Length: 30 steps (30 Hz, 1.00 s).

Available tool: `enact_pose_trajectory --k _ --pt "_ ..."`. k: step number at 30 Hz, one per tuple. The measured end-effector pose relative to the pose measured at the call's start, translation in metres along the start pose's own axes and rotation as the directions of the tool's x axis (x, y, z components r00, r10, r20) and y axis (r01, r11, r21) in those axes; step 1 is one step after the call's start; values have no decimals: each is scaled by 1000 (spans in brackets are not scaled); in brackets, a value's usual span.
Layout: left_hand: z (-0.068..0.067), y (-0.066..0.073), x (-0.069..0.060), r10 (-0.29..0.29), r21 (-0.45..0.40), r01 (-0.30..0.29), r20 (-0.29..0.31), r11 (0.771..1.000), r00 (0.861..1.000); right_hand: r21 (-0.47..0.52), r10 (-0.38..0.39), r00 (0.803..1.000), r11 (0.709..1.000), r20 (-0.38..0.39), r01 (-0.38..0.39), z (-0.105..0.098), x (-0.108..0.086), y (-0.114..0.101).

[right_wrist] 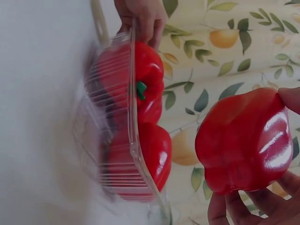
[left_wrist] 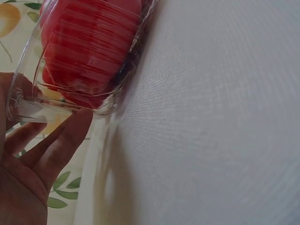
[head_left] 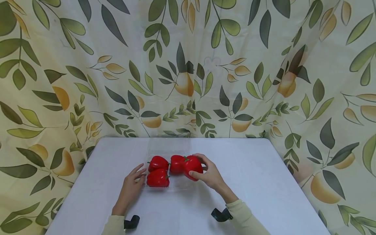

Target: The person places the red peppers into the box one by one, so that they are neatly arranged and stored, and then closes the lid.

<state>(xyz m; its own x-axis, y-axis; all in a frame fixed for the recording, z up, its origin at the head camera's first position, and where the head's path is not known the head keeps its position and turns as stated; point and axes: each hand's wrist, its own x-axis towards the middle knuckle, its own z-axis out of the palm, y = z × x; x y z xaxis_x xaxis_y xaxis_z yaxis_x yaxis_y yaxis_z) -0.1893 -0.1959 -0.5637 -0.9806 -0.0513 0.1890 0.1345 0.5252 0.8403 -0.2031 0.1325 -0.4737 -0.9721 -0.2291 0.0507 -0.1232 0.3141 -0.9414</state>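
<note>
A clear hinged plastic container [head_left: 183, 186] lies opened on the table, lid towards the back. Inside it are three glossy red bell peppers: a back left one [head_left: 158, 163], a front left one [head_left: 158, 178] and a back right one [head_left: 177, 164]. My right hand [head_left: 210, 174] grips another red bell pepper [right_wrist: 243, 140] between thumb and fingers, raised above the container's right side. At the container's left edge, my left hand [head_left: 134, 184] touches the wall with fairly straight fingers [left_wrist: 65, 145]. The underside of the peppers in the container is hidden.
A white table [head_left: 252, 182] carries the container near its middle. Behind it hangs a leaf-and-fruit patterned curtain [head_left: 205, 81]. Black wrist mounts [head_left: 221, 215] stick out from both forearms, low over the table's near part.
</note>
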Motion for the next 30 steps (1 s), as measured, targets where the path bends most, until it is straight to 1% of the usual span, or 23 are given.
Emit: enact_pose_trajectory --k 4,8,15,17,21,25,28,30 --pt "0 1 0 -1 11 1 -1 1000 1000 -11 13 1000 1000 1 -13 7 1 2" --pt "0 0 1 -2 14 2 -3 1000 1000 -13 14 1000 1000 22 -14 12 2 3" --pt "1 0 0 -25 15 25 -6 1000 1000 -24 -9 998 1000 64 10 21 5 4" --pt "1 0 0 -17 22 18 -8 1000 1000 -30 -11 998 999 70 13 24 6 5" --pt "1 -1 -1 6 29 -5 -32 1000 999 -43 -34 995 998 97 38 32 9 6" --pt "1 -3 0 34 31 -33 -33 999 999 -62 -40 992 997 123 48 38 11 8" --pt "2 -3 1 31 24 -31 -18 999 999 -86 -31 990 995 136 43 39 12 9" --pt "1 -3 1 20 24 -19 -14 1000 1000 -99 -26 988 994 154 42 39 13 10"
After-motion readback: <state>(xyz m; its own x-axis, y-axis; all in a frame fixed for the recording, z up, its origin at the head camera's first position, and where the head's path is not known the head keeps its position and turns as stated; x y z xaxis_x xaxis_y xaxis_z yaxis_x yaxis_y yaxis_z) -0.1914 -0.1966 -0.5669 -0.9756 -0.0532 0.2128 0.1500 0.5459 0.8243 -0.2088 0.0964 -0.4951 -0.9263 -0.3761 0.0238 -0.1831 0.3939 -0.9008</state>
